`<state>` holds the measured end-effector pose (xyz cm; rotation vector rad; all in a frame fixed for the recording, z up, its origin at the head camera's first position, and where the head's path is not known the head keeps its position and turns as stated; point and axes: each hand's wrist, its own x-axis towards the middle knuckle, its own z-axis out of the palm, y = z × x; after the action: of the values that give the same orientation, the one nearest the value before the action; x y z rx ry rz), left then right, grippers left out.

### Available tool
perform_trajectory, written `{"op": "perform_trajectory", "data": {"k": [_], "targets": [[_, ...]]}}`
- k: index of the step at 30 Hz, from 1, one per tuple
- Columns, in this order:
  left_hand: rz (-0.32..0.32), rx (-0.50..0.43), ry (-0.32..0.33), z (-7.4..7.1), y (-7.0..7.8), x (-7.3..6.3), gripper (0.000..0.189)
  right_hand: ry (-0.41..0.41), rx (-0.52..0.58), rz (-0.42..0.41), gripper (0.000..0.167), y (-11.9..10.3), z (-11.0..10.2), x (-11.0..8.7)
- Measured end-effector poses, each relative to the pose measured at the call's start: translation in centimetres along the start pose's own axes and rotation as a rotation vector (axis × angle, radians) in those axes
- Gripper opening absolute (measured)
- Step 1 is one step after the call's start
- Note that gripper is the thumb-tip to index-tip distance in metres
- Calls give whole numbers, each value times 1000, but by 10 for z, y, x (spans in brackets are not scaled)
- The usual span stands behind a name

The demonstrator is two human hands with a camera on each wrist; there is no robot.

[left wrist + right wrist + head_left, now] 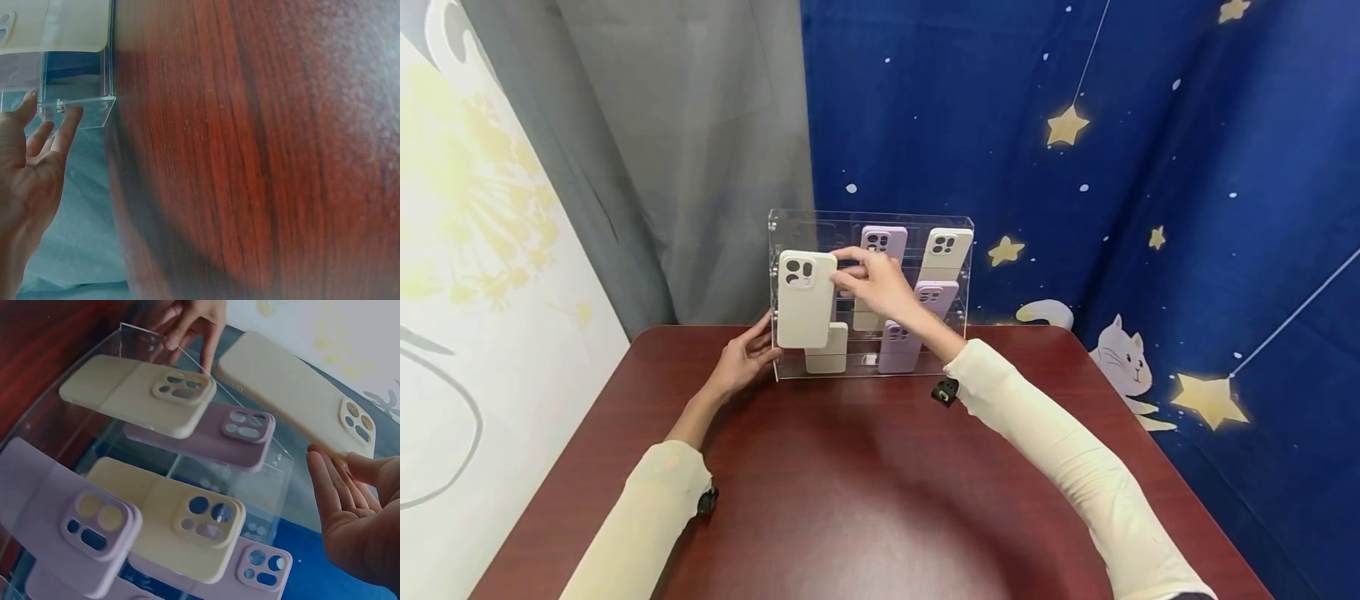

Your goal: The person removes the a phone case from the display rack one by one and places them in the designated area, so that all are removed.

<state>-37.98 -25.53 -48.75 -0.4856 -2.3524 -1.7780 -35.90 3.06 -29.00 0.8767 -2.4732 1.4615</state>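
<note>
My right hand (883, 287) pinches a cream phone case (805, 312) by its upper right edge, in front of the left side of a clear acrylic display rack (871, 216). In the right wrist view the held case (287, 387) hangs tilted beside the rack, between thumb and fingers. My left hand (739, 367) touches the rack's left side; the left wrist view shows its extended fingertips at the clear side panel (94, 112). Cream and lilac cases stand in the rack's tiers, among them a cream case (827, 358) low on the left, partly hidden by the held one.
The rack stands near the back of a dark red wooden table (850, 492). Behind it hang a grey curtain (700, 167) and a blue curtain (970, 125) with stars. More lilac cases (898, 354) and a cream case (946, 250) fill its right side.
</note>
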Motion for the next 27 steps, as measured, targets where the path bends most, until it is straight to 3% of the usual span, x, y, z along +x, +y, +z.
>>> {"op": "perform_trajectory", "data": {"k": [7,14,27], "targets": [[43,38,5,0,-3,1,80,-70,84,52,35,12,12,-10],[9,62,11,-2,-1,1,80,-120,164,99,39,21,22,-18],[25,37,7,-1,-2,1,79,-162,246,186,38,44,46,-31]]}}
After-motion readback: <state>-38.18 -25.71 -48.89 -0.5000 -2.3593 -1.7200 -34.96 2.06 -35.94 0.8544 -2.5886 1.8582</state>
